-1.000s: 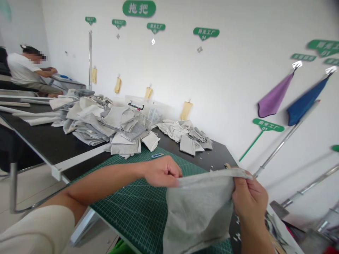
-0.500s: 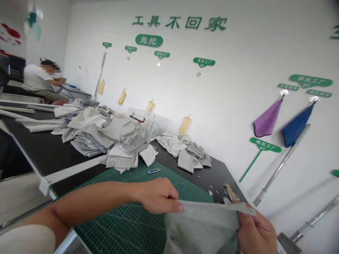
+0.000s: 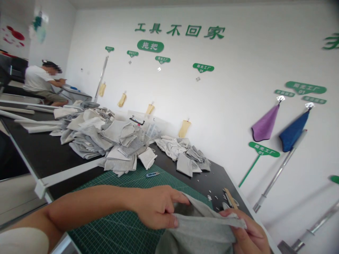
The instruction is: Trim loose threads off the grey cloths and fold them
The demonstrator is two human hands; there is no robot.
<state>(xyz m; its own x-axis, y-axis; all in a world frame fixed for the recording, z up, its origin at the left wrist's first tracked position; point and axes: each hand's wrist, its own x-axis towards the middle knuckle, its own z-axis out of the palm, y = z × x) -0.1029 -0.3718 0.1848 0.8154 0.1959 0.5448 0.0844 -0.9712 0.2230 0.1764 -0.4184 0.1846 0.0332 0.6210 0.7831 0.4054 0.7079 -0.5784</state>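
A soft grey cloth piece (image 3: 201, 233) hangs between my two hands at the bottom of the view, its upper edge parted into two layers like the mouth of a bag. My left hand (image 3: 159, 206) holds that edge from the left, thumb on the near layer and index finger stretched along the far one. On the right, my right hand (image 3: 250, 229) pinches the other end of the edge between thumb and fingers. Beneath them lies a green cutting mat (image 3: 106, 218) with a grid. The cloth's lower part runs out of view.
Blue-handled thread snips (image 3: 153, 174) lie on the mat. Behind stand a large heap of grey cloths (image 3: 90, 130) and a smaller pile (image 3: 185, 158). A wooden-handled tool (image 3: 231, 198) and scraps lie at right. A seated person (image 3: 39, 79) is far left.
The cloth's edge, pulled taut and closed before, now gapes open. My left index finger has extended along the far layer. My right hand has shifted slightly left, and the view has tilted up a little.
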